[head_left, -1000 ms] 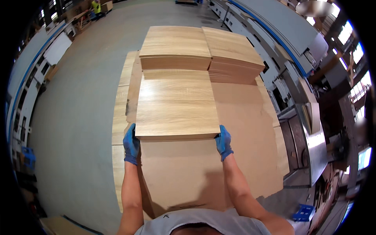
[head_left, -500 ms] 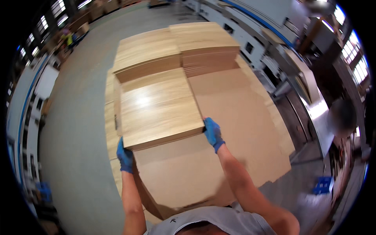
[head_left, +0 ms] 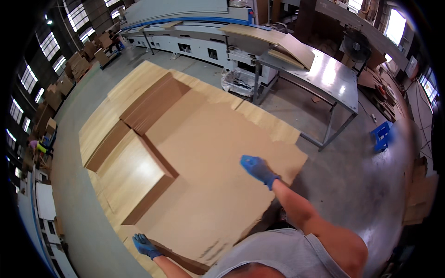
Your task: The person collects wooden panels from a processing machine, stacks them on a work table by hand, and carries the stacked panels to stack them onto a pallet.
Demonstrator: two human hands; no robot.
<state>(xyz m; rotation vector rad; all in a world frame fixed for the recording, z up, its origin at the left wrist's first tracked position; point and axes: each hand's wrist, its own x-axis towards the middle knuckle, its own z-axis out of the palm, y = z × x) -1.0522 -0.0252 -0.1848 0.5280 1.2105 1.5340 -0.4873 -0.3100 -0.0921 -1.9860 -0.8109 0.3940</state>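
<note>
A stack of light wood-grain panels (head_left: 134, 173) lies on a brown cardboard sheet (head_left: 208, 153), its near side facing me. My left hand (head_left: 146, 245), in a blue glove, is just off the stack's near left corner. Its fingers are loosely bent and hold nothing. My right hand (head_left: 259, 171), gloved in blue too, hovers over the cardboard right of the stack. Nothing is in it, and its fingers reach forward, lightly bent. Farther off, taller stacks of the same panels (head_left: 141, 85) adjoin the near one.
Wood-grain boards (head_left: 266, 121) show beneath the cardboard's torn edge. A metal table (head_left: 331, 78) with boards on it stands at the right. Behind is a long white machine (head_left: 194, 48). A blue stool (head_left: 381, 136) and a fan (head_left: 356, 46) are farther right; a person (head_left: 41, 147) is far left.
Both hands have let go of the panel stack's sides. The right hand has moved away to the right, over the cardboard. My view has turned right.
</note>
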